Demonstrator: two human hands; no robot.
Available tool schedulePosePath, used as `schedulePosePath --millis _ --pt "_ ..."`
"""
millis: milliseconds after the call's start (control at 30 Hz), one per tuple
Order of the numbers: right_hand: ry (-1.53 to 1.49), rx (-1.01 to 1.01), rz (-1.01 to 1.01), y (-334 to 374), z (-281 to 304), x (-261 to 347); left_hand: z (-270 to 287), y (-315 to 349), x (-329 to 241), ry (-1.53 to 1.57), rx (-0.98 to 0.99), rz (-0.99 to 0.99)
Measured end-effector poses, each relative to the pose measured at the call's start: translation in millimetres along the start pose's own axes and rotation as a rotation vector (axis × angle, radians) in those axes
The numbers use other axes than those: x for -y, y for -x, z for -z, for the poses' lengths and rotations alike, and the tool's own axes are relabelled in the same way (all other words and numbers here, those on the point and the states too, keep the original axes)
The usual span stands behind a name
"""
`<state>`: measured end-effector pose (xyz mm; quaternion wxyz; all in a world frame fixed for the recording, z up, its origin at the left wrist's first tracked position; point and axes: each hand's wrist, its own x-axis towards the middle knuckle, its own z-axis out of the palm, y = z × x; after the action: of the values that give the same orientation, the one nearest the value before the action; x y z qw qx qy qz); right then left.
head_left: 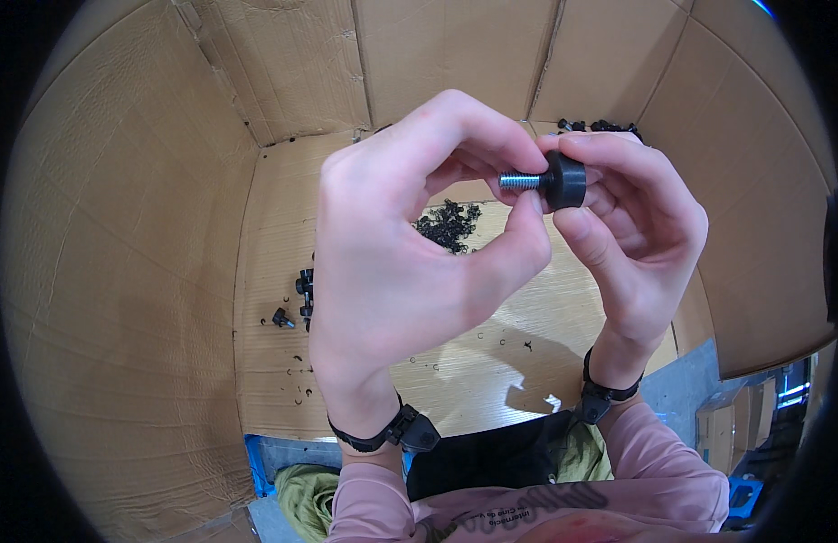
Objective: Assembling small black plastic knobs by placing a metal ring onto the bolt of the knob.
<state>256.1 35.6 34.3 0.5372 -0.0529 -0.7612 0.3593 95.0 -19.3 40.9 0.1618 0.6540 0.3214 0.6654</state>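
In front of me, a black-headed bolt (567,181) lies sideways in the air, its bare silver thread pointing left. Thumb and fingers of my right hand (649,217) are closed on the rim of the wide round head. My left hand (392,244) reaches across, thumb and index fingertip pinched around the narrow black neck where thread meets head. Whether a small part sits between those left fingertips I cannot make out. Below the hands on the board is a heap of tiny black clips (449,224), partly hidden by my left hand.
More black-headed bolts (305,285) lie left of my left hand, with a single bolt (282,318) beside them. Another pile of black parts (609,127) is at the far right. Loose C-shaped clips dot the wooden board (473,398). Tall cardboard walls (138,244) enclose the left, back and right.
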Motion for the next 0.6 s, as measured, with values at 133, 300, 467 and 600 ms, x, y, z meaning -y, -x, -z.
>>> schedulePosePath --millis 133,300,467,600 --pt "-0.007 -0.003 -0.031 1.0 -0.6 2.1 1.1 0.4 1.7 0.003 0.002 -0.006" --pt "-0.024 -0.015 -0.034 0.9 -1.1 1.9 0.4 -0.4 3.9 0.019 0.012 -0.016" --pt "-0.109 -0.084 -0.173 -0.7 -1.7 3.7 -0.1 -1.7 4.7 0.070 0.030 0.009" --pt "-0.090 -0.044 -0.187 -1.2 1.6 5.6 0.5 -1.4 2.3 0.136 0.035 0.035"
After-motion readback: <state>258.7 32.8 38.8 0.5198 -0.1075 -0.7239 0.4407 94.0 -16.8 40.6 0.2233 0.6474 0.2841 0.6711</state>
